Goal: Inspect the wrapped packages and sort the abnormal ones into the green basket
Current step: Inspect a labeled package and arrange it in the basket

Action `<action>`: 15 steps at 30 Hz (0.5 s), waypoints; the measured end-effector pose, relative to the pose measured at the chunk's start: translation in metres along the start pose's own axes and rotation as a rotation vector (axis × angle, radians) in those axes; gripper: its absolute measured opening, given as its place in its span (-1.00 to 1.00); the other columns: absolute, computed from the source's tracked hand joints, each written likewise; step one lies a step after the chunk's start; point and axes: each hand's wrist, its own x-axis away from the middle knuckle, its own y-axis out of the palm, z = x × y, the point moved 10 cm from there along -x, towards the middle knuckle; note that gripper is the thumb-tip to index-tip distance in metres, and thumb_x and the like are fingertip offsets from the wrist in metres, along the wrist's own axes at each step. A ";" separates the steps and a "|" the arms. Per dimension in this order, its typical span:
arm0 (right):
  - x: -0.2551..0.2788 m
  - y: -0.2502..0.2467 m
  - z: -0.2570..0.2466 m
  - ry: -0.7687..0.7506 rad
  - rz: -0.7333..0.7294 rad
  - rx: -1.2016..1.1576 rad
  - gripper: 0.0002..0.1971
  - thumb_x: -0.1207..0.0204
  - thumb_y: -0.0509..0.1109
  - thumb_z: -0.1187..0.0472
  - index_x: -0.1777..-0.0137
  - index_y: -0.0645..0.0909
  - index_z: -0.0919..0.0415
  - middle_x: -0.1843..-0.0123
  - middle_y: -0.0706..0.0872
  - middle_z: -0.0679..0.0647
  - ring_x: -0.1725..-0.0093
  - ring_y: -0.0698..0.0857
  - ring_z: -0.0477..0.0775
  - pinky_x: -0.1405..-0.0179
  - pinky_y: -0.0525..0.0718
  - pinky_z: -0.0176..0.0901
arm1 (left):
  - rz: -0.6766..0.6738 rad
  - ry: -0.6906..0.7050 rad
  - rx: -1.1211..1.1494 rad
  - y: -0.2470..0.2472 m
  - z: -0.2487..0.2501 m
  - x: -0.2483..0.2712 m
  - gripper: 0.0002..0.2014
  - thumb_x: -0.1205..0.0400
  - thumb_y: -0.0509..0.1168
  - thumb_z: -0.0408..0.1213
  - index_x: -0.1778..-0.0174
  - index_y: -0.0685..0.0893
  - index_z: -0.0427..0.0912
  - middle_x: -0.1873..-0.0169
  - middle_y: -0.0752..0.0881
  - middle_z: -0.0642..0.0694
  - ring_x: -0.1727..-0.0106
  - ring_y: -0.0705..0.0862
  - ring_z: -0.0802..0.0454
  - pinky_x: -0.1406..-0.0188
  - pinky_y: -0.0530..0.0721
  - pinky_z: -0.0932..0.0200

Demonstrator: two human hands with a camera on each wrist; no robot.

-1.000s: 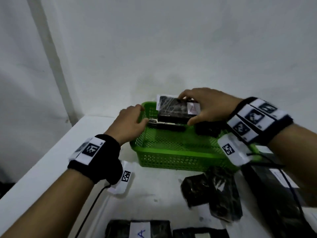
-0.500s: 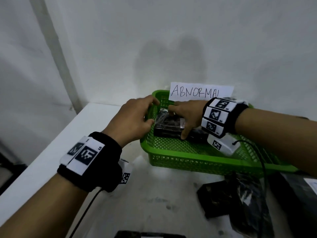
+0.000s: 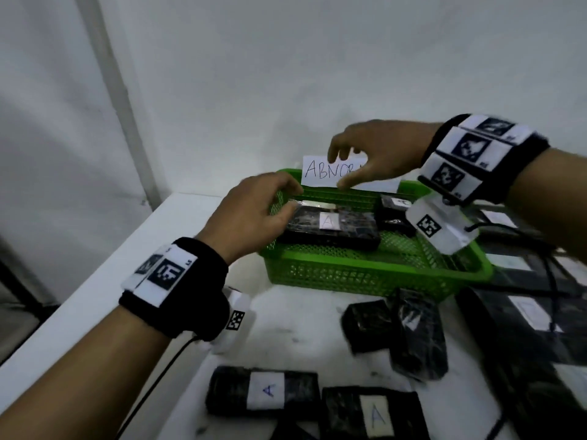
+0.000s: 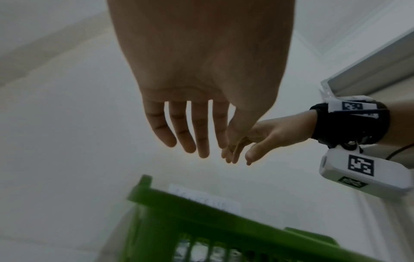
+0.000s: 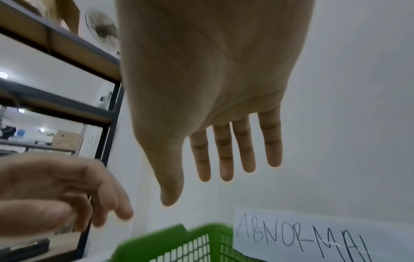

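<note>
Now both hands hang above the green basket (image 3: 374, 274), which sits on a white table (image 3: 104, 271) toward twelve o'clock, against the wall. The left hand (image 3: 254, 214) hovers over the basket's nine o'clock rim, and the left wrist view shows its fingers (image 4: 179, 127) straight, slightly spread and holding nothing. The right hand (image 3: 378, 154) is raised higher, in front of a paper sign (image 3: 320, 171) lettered ABNORMAL at the far rim; the right wrist view shows its fingers straight and empty too.

Inside the basket lies a black wrapped package (image 3: 330, 227) with a small white label marked A, flat on the mesh floor just beside the left hand's fingertips. A smaller dark package (image 3: 394, 208) lies at its three o'clock, also in the basket.

On the table toward six o'clock lie two more labelled packages (image 3: 263, 390), each marked A, and a loose crumpled pair (image 3: 394, 335) sits just beside the basket's near wall. Larger dark packages lie at three o'clock, blurred.

Each package looks like a stiff flat block under glossy film, likely light and somewhat slippery, with wrinkled wrap that may tear or slide. A sound hold is probably across the short sides, thumb against fingers, rather than by the loose film or the label.
</note>
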 end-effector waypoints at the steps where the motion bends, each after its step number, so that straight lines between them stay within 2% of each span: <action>1: 0.013 -0.006 -0.001 0.010 0.015 -0.021 -0.47 -0.53 0.45 -0.26 -0.41 0.55 -0.04 -0.27 0.64 -0.06 -0.24 0.60 0.04 -0.23 0.53 -0.02 | 0.001 0.020 -0.001 0.001 0.011 0.006 -0.84 -0.66 0.35 -0.20 -0.15 0.69 0.02 -0.04 0.73 0.13 -0.01 0.66 0.07 0.13 0.50 0.22; 3: 0.046 -0.005 -0.010 0.014 0.018 -0.069 -0.53 -0.52 0.43 -0.27 -0.34 0.59 -0.07 -0.14 0.68 -0.16 -0.14 0.65 0.00 -0.12 0.54 -0.07 | -0.025 0.044 0.007 0.003 0.030 0.026 -0.87 -0.66 0.36 -0.19 -0.10 0.70 0.02 0.00 0.73 0.14 0.06 0.64 0.11 0.18 0.47 0.25; 5: 0.072 0.002 -0.024 -0.001 0.004 -0.115 -0.56 -0.47 0.43 -0.30 -0.25 0.61 -0.11 -0.03 0.68 -0.27 -0.04 0.71 -0.04 -0.05 0.61 -0.08 | -0.076 0.054 0.033 0.007 0.041 0.042 -0.90 -0.66 0.37 -0.18 -0.06 0.70 0.02 0.02 0.76 0.11 0.12 0.66 0.13 0.17 0.54 0.21; 8: 0.115 0.034 -0.063 -0.072 -0.077 -0.144 -0.60 -0.45 0.46 -0.31 -0.17 0.61 -0.15 0.08 0.67 -0.28 0.11 0.64 -0.28 0.16 0.49 -0.28 | -0.218 0.055 -0.002 0.024 0.052 0.077 -0.86 -0.66 0.38 -0.13 -0.11 0.69 0.01 0.02 0.77 0.04 0.10 0.69 0.09 0.10 0.64 0.13; 9: 0.128 0.049 -0.076 -0.098 -0.124 -0.148 -0.59 -0.43 0.47 -0.32 -0.17 0.60 -0.16 0.08 0.67 -0.28 0.13 0.62 -0.29 0.17 0.49 -0.30 | -0.273 0.046 -0.021 0.030 0.053 0.090 -0.84 -0.67 0.37 -0.11 -0.14 0.69 0.01 0.00 0.76 0.04 0.08 0.70 0.07 0.09 0.64 0.13; 12: 0.156 0.100 -0.106 -0.149 -0.278 -0.156 -0.53 -0.38 0.53 -0.36 -0.20 0.57 -0.21 0.00 0.71 -0.26 0.03 0.68 -0.18 -0.04 0.65 -0.15 | -0.397 0.018 -0.056 0.048 0.054 0.121 -0.76 -0.66 0.38 -0.08 -0.22 0.67 0.00 0.00 0.75 0.09 0.06 0.73 0.06 0.07 0.64 0.15; 15: 0.171 0.138 -0.120 -0.155 -0.316 -0.080 -0.41 -0.35 0.55 -0.37 -0.33 0.56 -0.23 -0.11 0.67 -0.23 -0.09 0.68 -0.06 -0.16 0.70 0.00 | -0.456 0.007 -0.066 0.060 0.051 0.141 -0.72 -0.63 0.41 -0.04 -0.25 0.65 0.06 -0.01 0.72 0.16 0.01 0.72 0.09 -0.03 0.70 0.08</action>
